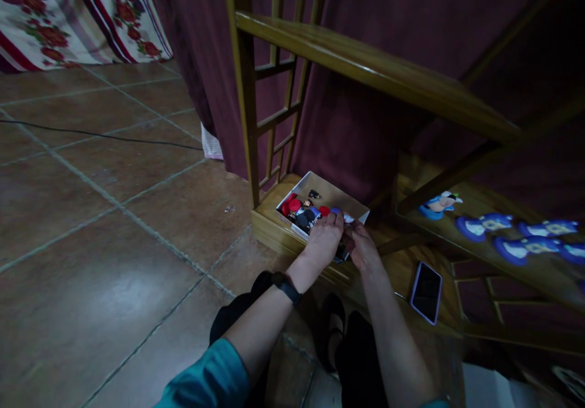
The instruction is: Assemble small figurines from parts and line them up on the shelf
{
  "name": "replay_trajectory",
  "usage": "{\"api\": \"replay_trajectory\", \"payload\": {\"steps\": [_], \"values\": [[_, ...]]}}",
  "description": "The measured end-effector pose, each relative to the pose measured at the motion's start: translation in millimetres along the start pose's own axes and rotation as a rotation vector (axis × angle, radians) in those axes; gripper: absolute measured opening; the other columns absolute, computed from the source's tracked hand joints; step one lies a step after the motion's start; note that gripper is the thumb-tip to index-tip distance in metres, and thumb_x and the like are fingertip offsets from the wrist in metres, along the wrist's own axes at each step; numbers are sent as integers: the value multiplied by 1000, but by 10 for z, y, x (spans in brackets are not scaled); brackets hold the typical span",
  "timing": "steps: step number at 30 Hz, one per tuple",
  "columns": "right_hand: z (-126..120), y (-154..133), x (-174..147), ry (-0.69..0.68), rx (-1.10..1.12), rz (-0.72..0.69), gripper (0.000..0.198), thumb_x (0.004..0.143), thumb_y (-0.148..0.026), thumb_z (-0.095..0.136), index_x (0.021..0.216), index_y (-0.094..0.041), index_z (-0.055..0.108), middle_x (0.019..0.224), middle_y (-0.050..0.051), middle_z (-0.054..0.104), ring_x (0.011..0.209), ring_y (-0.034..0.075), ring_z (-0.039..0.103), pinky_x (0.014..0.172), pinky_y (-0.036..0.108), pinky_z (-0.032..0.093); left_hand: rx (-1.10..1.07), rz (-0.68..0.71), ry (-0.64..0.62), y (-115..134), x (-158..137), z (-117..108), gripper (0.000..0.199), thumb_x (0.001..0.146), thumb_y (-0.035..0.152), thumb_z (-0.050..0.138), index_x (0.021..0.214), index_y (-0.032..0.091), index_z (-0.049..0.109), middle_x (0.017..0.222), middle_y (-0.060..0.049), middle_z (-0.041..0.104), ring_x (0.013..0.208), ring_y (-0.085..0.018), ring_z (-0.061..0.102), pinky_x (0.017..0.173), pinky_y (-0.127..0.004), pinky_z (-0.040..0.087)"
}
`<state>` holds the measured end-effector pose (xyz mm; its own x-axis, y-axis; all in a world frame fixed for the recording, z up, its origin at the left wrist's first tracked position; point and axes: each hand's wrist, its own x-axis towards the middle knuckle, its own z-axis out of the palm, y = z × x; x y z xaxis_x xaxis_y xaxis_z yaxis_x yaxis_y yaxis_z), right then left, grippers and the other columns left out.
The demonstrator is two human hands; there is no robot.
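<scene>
An open cardboard box [292, 193] with white sides sits on the low wooden shelf, holding a jumble of small figurines [302, 216] in red, black, blue and white. My left hand [326, 233] reaches over its near right part, fingers bent down beside a bluish-purple piece [336, 211]. Close against it, my right hand [361, 243] is at the box's right corner, fingers curled together near a small white and blue piece [348, 218]. The fingertips of both hands are partly hidden, so what they grip is unclear. A dark band [287, 287] is around my left wrist.
Several blue-based figurines [484, 225] stand on a raised shelf at the right, with a pig-like figurine [439, 205] at its left end. A phone [426, 292] lies on the lower shelf. Overhead juts a wooden shelf board [375, 69]. A black cable [100, 135] crosses the tiled floor.
</scene>
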<state>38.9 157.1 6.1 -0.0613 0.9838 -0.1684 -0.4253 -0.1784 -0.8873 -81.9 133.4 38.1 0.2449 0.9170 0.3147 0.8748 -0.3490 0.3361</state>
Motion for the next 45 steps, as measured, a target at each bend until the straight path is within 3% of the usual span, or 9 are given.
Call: {"api": "replay_trajectory", "payload": {"steps": [10,17,22,35,45], "values": [[-91,12,-95,-1,-22,26,44,61,-13,68,102,-29,61,96,-4,66,80,10,60,70,21,49,120,77,16,122,-67,-59,33,80,7,42,113,5,44,99,-16,52,90,-21,55,74,-30,44],[-148,61,-274,32,-81,-3,48,60,-17,70,105,-30,60,104,-3,65,89,14,60,73,25,50,169,135,-17,222,-190,-124,31,81,6,40,111,3,46,105,-21,52,96,-23,55,74,-32,44],[-177,42,-569,52,-133,2,49,61,-24,71,107,-32,59,113,-2,61,98,17,58,80,30,50,148,150,-14,349,-387,-170,35,83,9,37,116,-1,45,116,-28,48,104,-27,52,80,-37,42],[-385,12,-1506,66,-105,17,45,61,-25,72,104,-29,61,110,1,62,97,17,58,85,32,46,231,382,-30,657,-1126,-449,40,86,11,29,124,1,38,111,-24,54,101,-26,54,80,-38,40],[-470,22,-1898,13,-76,33,43,59,-23,72,100,-27,63,110,1,63,103,18,56,94,35,40,271,436,-63,748,-1486,-420,43,86,12,30,128,3,35,114,-22,54,102,-24,54,83,-36,38]]}}
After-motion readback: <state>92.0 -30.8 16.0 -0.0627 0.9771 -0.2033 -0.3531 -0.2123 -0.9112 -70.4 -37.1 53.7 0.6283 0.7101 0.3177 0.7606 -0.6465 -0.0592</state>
